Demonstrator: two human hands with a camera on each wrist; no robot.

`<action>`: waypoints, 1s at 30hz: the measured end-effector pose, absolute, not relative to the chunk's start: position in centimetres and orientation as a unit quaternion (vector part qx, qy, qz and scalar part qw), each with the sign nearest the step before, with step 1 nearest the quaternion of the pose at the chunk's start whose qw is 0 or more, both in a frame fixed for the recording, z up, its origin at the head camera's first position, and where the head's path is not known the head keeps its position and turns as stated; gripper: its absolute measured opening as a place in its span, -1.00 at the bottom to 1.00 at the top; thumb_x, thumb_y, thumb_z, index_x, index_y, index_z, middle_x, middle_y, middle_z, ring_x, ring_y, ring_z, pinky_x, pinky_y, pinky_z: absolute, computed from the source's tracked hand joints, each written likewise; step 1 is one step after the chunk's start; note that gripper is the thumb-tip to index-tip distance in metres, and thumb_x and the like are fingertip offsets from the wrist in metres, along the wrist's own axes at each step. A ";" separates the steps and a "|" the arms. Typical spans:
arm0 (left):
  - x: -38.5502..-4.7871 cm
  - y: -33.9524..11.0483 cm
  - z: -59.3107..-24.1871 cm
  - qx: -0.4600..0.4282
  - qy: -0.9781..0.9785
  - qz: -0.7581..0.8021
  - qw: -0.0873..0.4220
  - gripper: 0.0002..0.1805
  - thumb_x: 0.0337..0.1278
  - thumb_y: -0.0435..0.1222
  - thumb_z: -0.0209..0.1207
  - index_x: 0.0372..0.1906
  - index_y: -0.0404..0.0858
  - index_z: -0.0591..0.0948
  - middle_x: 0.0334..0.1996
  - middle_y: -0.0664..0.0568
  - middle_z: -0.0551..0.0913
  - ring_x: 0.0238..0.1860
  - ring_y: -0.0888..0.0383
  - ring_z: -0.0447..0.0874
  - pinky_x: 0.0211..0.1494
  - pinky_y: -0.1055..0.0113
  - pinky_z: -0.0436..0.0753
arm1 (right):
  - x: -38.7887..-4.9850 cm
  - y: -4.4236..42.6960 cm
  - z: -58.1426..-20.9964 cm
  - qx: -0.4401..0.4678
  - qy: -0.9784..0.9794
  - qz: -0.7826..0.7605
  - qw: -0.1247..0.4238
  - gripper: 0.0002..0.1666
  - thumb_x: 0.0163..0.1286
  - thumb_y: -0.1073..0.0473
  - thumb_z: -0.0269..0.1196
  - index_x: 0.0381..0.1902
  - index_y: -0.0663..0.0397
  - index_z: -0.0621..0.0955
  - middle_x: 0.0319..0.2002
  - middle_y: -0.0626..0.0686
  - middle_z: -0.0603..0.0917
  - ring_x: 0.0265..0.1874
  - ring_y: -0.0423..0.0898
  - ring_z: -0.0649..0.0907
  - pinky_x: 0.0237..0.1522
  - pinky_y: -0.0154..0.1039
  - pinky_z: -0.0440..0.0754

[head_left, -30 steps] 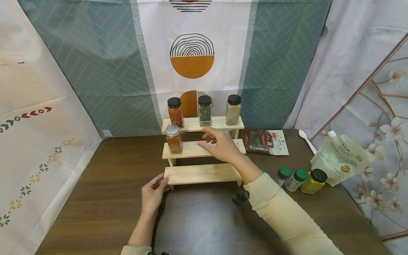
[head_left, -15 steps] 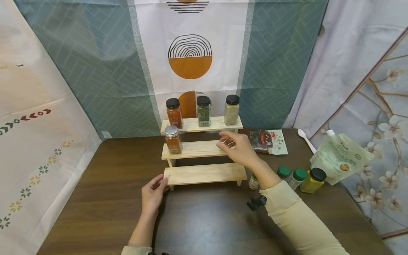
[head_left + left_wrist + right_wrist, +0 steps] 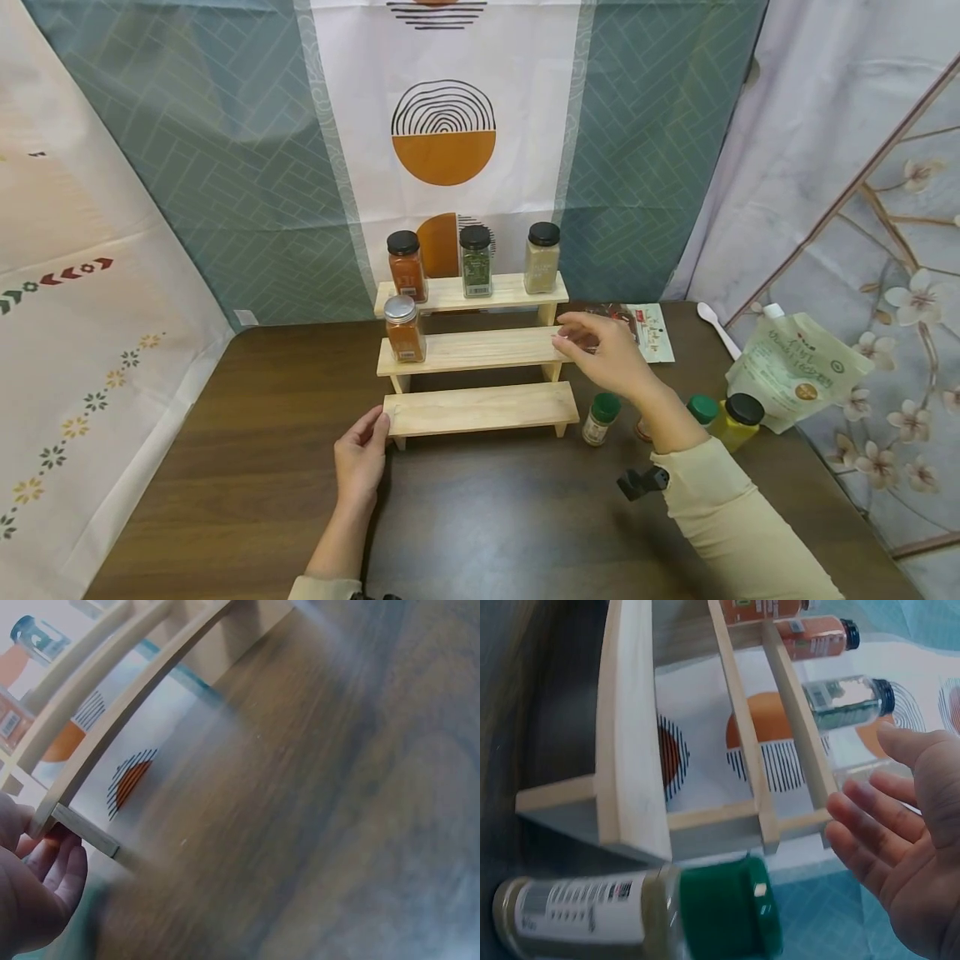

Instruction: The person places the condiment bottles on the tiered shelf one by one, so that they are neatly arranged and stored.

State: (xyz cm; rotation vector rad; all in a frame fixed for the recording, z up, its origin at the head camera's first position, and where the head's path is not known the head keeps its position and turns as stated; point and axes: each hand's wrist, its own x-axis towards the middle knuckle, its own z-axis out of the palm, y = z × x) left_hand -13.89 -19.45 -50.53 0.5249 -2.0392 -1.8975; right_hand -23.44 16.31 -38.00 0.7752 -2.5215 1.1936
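A three-tier wooden rack (image 3: 480, 408) stands on the table. My left hand (image 3: 360, 457) pinches the left end of its lowest board, thumb above and fingers beneath in the left wrist view. My right hand (image 3: 606, 354) hovers by the middle tier's right end, fingers loosely curved, holding nothing. On the top tier are black-lidded spice jars: red-orange (image 3: 407, 279), green herb (image 3: 476, 271) and beige (image 3: 542, 267). A silver-lidded orange spice jar (image 3: 406, 340) sits at the middle tier's left. Below my right hand, a green-capped shaker (image 3: 585, 911) stands beside the rack.
At right are another green-capped shaker (image 3: 702, 408), a yellow black-capped bottle (image 3: 738, 425) and a spouted pouch (image 3: 798, 367), partly behind the right arm. A white spoon (image 3: 718, 329) lies near a flat packet (image 3: 652, 332) that my right hand partly covers. Patterned cloths hang around the table.
My right hand has moved right, from above the middle tier to beyond its right end, uncovering the green-capped shaker beside the rack. The left hand stays on the lowest board.
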 end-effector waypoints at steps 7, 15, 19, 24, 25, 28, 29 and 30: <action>-13.8 -19.2 -50.4 0.186 -0.712 -0.660 0.152 -0.60 0.46 -0.23 0.18 0.23 -0.39 0.62 0.14 -0.33 0.63 -0.15 0.45 0.62 -0.10 0.65 0.62 | -23.1 18.0 -39.2 0.269 -0.873 0.395 0.102 -0.60 0.38 0.20 0.39 0.08 0.33 0.66 -0.20 0.13 0.77 -0.23 0.02 0.76 -0.22 -0.04 0.78; -14.0 -19.4 -50.7 0.179 -0.707 -0.665 0.161 -0.61 0.42 -0.26 0.23 0.21 -0.38 0.63 0.13 -0.30 0.65 -0.15 0.45 0.61 -0.10 0.67 0.59 | -22.6 19.9 -40.4 0.276 -0.884 0.373 0.063 -0.55 0.38 0.17 0.39 0.13 0.32 0.64 -0.15 0.13 0.76 -0.18 0.03 0.74 -0.15 -0.08 0.75; -14.1 -19.5 -50.7 0.178 -0.710 -0.662 0.161 -0.63 0.42 -0.30 0.22 0.20 -0.41 0.64 0.11 -0.32 0.65 -0.19 0.46 0.62 -0.13 0.67 0.61 | -22.3 20.7 -40.9 0.285 -0.890 0.352 0.053 -0.50 0.35 0.16 0.42 0.15 0.32 0.63 -0.10 0.15 0.75 -0.13 0.06 0.73 -0.08 -0.06 0.74; -13.8 -19.3 -49.7 0.174 -0.716 -0.657 0.159 -0.64 0.42 -0.32 0.21 0.19 -0.43 0.63 0.12 -0.33 0.64 -0.20 0.47 0.62 -0.13 0.68 0.60 | -21.9 21.4 -41.3 0.295 -0.894 0.336 0.039 -0.47 0.31 0.10 0.46 0.14 0.27 0.63 -0.07 0.13 0.75 -0.10 0.06 0.72 -0.04 0.00 0.72; -13.7 -19.3 -49.7 0.174 -0.717 -0.656 0.159 -0.64 0.42 -0.31 0.22 0.19 -0.42 0.64 0.12 -0.32 0.65 -0.20 0.47 0.62 -0.13 0.68 0.59 | -21.9 21.4 -41.3 0.296 -0.894 0.334 0.034 -0.46 0.30 0.09 0.46 0.15 0.26 0.63 -0.07 0.12 0.75 -0.10 0.06 0.72 -0.03 0.01 0.72; -13.7 -19.4 -50.0 0.171 -0.716 -0.656 0.166 -0.63 0.41 -0.27 0.24 0.18 -0.40 0.65 0.12 -0.30 0.65 -0.18 0.46 0.62 -0.12 0.68 0.59 | -21.8 21.6 -41.5 0.298 -0.898 0.323 0.021 -0.41 0.25 0.04 0.50 0.14 0.24 0.64 -0.04 0.12 0.74 -0.09 0.05 0.72 -0.02 0.04 0.71; -13.9 -19.5 -50.5 0.172 -0.715 -0.657 0.168 -0.62 0.40 -0.25 0.25 0.18 -0.38 0.66 0.12 -0.28 0.66 -0.18 0.47 0.62 -0.12 0.68 0.59 | -21.7 21.7 -41.6 0.299 -0.898 0.322 0.017 -0.39 0.22 0.02 0.52 0.14 0.23 0.64 -0.04 0.12 0.74 -0.10 0.05 0.72 -0.02 0.06 0.71; -13.9 -19.5 -50.5 0.173 -0.714 -0.657 0.169 -0.62 0.40 -0.25 0.25 0.18 -0.38 0.66 0.12 -0.28 0.66 -0.18 0.47 0.62 -0.12 0.68 0.59 | -21.7 21.8 -41.7 0.301 -0.899 0.319 0.013 -0.37 0.21 0.00 0.53 0.13 0.23 0.64 -0.04 0.12 0.74 -0.10 0.05 0.73 -0.02 0.08 0.71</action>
